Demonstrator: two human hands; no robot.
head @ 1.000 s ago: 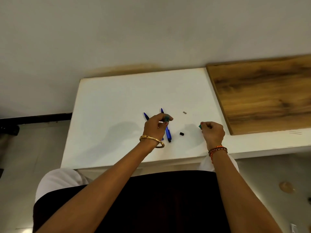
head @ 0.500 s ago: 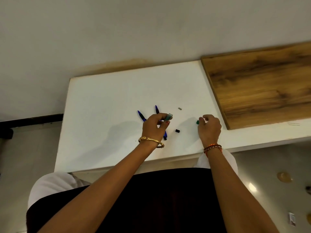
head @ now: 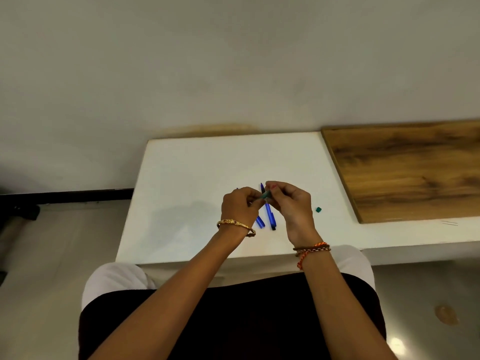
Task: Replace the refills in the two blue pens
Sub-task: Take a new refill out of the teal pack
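Left hand [head: 239, 203] and right hand [head: 291, 201] both pinch teal piece [head: 265, 195] between them (identity unclear); blue pens [head: 268, 213] below hands. Step: probably fitting part. Next: align carefully.

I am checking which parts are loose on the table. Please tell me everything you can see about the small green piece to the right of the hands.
The green piece is a tiny, dark green, blocky part, probably plastic; it is too small to show any detail. It lies alone on the white table, right of the right hand and left of the wooden board, near the front edge. Nothing touches it; neither hand reaches for it.
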